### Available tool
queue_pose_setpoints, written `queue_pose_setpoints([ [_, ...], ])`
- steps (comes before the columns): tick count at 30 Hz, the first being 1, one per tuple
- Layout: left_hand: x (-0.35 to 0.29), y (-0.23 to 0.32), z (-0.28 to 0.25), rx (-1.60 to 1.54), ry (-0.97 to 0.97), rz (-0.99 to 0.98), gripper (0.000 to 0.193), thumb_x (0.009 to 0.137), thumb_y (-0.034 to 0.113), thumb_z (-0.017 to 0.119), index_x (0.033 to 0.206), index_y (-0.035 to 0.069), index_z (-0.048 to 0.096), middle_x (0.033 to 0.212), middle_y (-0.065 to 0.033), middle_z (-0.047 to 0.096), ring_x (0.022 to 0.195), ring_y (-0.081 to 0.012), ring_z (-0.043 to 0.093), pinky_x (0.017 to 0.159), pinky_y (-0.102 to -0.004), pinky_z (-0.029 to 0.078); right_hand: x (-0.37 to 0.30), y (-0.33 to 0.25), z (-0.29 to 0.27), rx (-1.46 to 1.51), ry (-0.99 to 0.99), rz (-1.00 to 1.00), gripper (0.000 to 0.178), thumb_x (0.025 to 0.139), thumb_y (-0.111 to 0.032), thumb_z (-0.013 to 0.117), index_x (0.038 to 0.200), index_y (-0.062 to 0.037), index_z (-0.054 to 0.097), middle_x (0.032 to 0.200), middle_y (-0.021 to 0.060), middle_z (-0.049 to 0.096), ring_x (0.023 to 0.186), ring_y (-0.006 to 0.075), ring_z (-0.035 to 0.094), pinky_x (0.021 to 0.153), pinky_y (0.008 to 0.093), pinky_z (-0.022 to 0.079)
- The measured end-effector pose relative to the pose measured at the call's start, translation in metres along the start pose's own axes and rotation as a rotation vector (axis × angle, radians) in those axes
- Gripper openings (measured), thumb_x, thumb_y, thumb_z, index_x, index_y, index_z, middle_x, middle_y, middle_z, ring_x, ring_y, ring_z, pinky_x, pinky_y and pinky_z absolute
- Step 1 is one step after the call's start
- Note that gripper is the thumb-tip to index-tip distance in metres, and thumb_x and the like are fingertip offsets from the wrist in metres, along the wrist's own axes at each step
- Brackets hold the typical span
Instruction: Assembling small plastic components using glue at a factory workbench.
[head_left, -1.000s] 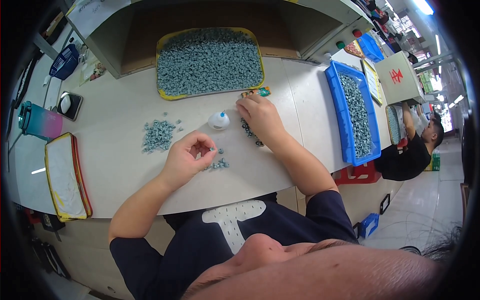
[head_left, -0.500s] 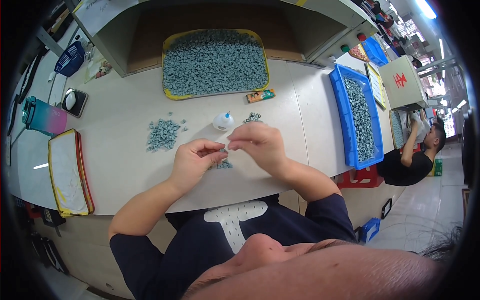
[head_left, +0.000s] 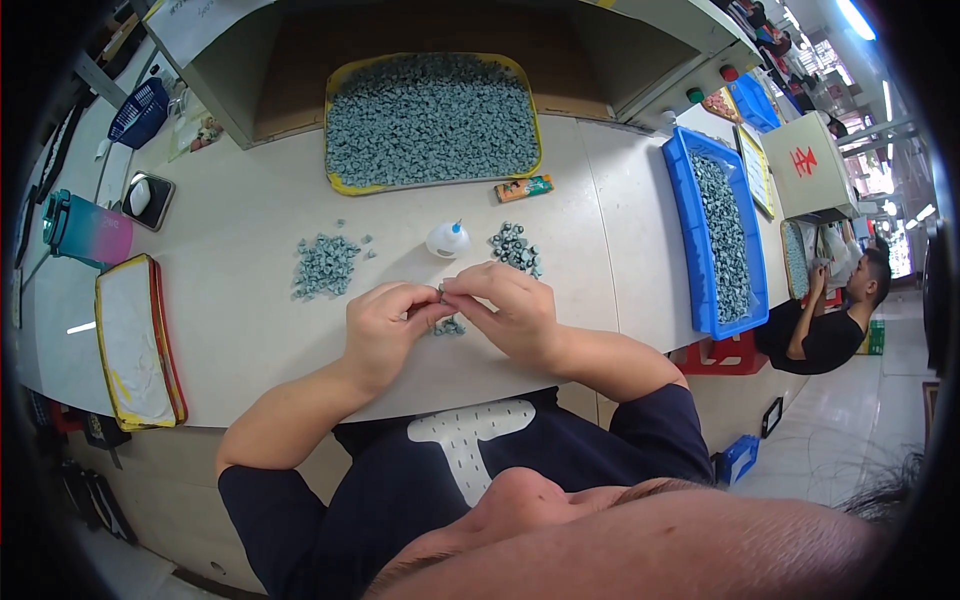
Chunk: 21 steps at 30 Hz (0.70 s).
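Observation:
My left hand (head_left: 385, 325) pinches a small grey-green piece (head_left: 442, 292) between thumb and fingertips. Thumb and forefinger of my right hand (head_left: 512, 308) meet it there, closed on the same piece; whether they hold a second tiny part is hidden. Below the fingertips lies a little heap of grey-green pieces (head_left: 448, 327), partly covered by the hands. A white squeeze bottle with a blue tip (head_left: 447, 240) stands just beyond them. To its right is a cluster of pieces with dark, shiny centres (head_left: 515, 250). A larger loose pile of grey-green pieces (head_left: 326, 267) spreads out on the left.
A yellow-rimmed tray (head_left: 332, 150) full of grey-green pieces sits at the back, with an orange-green small packet (head_left: 524, 188) before it. A blue bin (head_left: 712, 325) stands right. Left are stacked trays (head_left: 135, 340), a tumbler (head_left: 90, 232) and a phone-like slab (head_left: 150, 198). Another person (head_left: 825, 320) sits far right.
My right hand has come down and left, its fingertips meeting my left hand's at the small piece. The cluster with dark centres is now uncovered. The other person's arm has lowered.

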<state>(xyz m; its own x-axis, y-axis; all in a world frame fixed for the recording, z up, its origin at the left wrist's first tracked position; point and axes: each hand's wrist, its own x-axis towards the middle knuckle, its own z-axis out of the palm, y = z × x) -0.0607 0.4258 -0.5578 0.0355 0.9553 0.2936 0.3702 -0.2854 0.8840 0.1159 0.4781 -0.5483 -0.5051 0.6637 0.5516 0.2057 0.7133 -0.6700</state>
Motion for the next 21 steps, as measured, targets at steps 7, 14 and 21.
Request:
queue_pose_setpoints([
  [7,0.001,-0.005,-0.008,0.117,0.081,0.089,0.012,0.073,0.005,0.076,0.079,0.002,0.067,0.070,-0.0071,0.063,0.059,-0.0172,0.058,0.053,-0.0276,0.045,0.003,0.001,0.006,0.012,0.008,-0.135,0.025,0.071,0.011,0.071,0.093,0.0014,0.066,0.086,0.0107,0.068,0.080,0.0249,0.068,0.070,0.0307,0.055],
  [14,0.000,-0.012,-0.018,0.193,0.088,0.226,0.016,0.071,0.009,0.076,0.080,0.004,0.065,0.069,-0.0078,0.061,0.059,-0.0239,0.058,0.053,-0.0331,0.047,0.007,0.003,0.014,0.027,-0.021,-0.217,0.027,0.070,0.013,0.071,0.094,0.0011,0.066,0.086,0.0100,0.068,0.082,0.0256,0.068,0.071,0.0306,0.056],
  [21,-0.001,-0.017,-0.030,0.240,0.045,0.389,0.018,0.072,0.007,0.074,0.085,0.002,0.062,0.073,-0.0081,0.062,0.063,-0.0266,0.059,0.059,-0.0354,0.049,0.005,0.008,0.023,0.091,-0.023,-0.243,0.033,0.066,0.012,0.070,0.095,-0.0019,0.067,0.087,0.0097,0.068,0.085,0.0260,0.068,0.075,0.0335,0.055],
])
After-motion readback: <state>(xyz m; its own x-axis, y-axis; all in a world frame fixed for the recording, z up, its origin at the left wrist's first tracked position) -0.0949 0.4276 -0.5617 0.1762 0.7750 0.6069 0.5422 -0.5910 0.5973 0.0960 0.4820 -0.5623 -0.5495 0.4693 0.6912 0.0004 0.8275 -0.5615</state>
